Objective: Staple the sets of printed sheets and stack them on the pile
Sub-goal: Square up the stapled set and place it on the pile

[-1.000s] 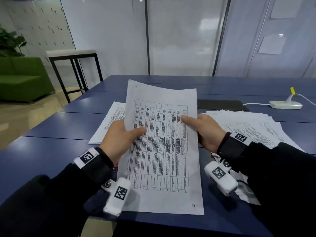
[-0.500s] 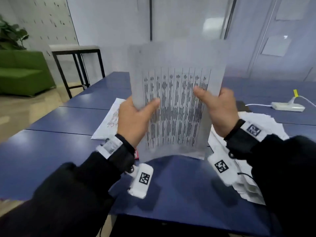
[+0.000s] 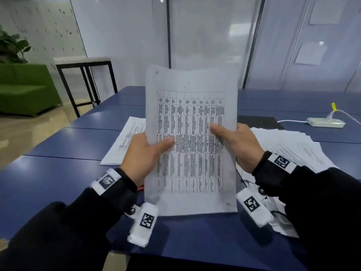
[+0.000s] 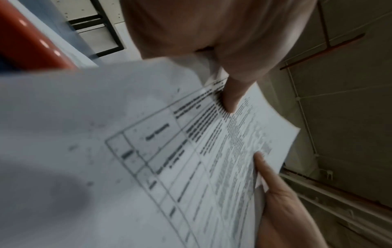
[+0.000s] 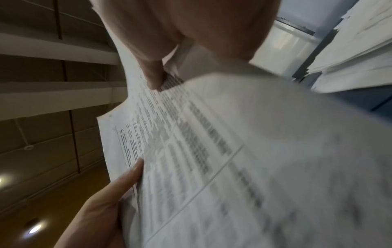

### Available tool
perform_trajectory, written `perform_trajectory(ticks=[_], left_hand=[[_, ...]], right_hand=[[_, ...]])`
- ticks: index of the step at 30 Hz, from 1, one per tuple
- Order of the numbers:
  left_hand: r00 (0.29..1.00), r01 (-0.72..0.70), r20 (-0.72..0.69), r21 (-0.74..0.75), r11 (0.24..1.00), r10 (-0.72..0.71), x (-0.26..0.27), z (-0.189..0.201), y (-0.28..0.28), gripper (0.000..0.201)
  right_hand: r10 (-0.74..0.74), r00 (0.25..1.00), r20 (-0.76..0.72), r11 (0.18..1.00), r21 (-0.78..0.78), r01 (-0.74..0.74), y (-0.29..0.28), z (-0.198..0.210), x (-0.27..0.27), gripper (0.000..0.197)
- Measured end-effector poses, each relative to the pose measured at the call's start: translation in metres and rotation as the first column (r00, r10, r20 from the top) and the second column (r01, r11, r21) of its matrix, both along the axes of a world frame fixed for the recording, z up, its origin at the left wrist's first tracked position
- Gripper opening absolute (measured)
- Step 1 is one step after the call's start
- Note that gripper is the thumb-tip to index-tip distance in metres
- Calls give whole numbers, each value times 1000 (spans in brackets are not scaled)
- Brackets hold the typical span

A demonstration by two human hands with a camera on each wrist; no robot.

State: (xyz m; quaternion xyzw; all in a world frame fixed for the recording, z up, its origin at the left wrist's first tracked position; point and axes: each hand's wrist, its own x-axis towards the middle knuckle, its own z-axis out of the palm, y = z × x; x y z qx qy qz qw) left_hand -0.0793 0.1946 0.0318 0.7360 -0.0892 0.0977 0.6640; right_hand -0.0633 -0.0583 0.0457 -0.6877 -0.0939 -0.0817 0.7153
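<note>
I hold a set of printed sheets upright above the blue tabletop, its front page carrying a ruled table of dense black text, its bottom edge just over the surface. My left hand pinches its left edge, thumb across the print; my right hand pinches the right edge likewise. A neat pile of printed sheets lies flat beyond my left hand. A looser, fanned heap of sheets spreads to my right.
</note>
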Motion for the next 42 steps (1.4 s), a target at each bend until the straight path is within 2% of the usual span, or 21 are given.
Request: perform_trajectory(ticks=[2,4,8,11,12,13,15,18,20,22,24,26,27,28,30,31,33,35,37,40,42], left_hand=[[999,6,-34,23,1000,-5,-6,4,18,17],[998,-29,-61,89,996,34,-14,7,43,17],[982,-167,-45,265,950,185,-28,8,108,11],[961,-247,-30,346,905,274,-43,11,155,15],[955,-268,-26,360,894,296,-49,14,166,17],[943,-301,-19,381,874,333,-55,17,179,18],[906,-378,-15,419,826,422,-65,23,200,22],[870,-449,12,430,783,492,-76,33,225,18],[850,-481,14,428,765,527,-79,40,234,11],[850,-477,-3,421,771,527,-81,47,234,10],[861,-453,-17,427,782,508,-81,51,231,13],[876,-423,-21,448,788,482,-80,53,224,27],[884,-405,-34,440,802,466,-79,54,217,25],[898,-377,-47,433,819,438,-76,52,213,20],[918,-324,-62,447,834,391,-71,51,199,11],[928,-295,-73,458,839,366,-69,52,190,9],[946,-237,-87,477,846,313,-62,50,176,10],[962,-168,-103,504,847,252,-54,49,160,19],[978,-79,-124,533,842,170,-44,48,138,30],[989,33,-139,540,841,51,-34,46,102,6],[989,84,-149,572,816,3,-26,44,80,11]], right_hand=[[97,994,-54,991,-87,-101,6,-4,3,35],[162,979,-124,973,-147,-179,16,-6,5,32],[220,947,-235,953,-154,-260,49,-5,13,29],[255,920,-296,895,-287,-341,87,-13,27,30],[273,917,-292,834,-403,-376,102,-17,32,30],[304,916,-263,734,-548,-401,117,-19,34,30],[406,891,-201,452,-804,-387,145,-20,30,36],[558,803,-211,62,-954,-294,181,-26,15,48],[600,773,-206,-94,-978,-188,196,-36,7,50],[598,779,-189,-135,-982,-134,200,-45,0,47],[598,776,-201,-104,-979,-173,194,-47,-2,41],[571,789,-227,9,-959,-283,177,-45,1,37],[536,802,-262,121,-917,-381,166,-42,4,36],[501,806,-316,293,-814,-501,151,-39,6,34],[466,770,-435,655,-415,-631,118,-31,7,20],[448,761,-470,771,-228,-595,99,-26,7,12],[331,823,-462,918,-46,-395,61,-19,10,7],[191,884,-426,981,73,-177,29,-11,18,12],[67,924,-377,984,178,1,3,1,28,17],[-89,938,-336,934,298,195,-25,18,36,18],[-162,930,-329,921,289,263,-35,30,34,18]])
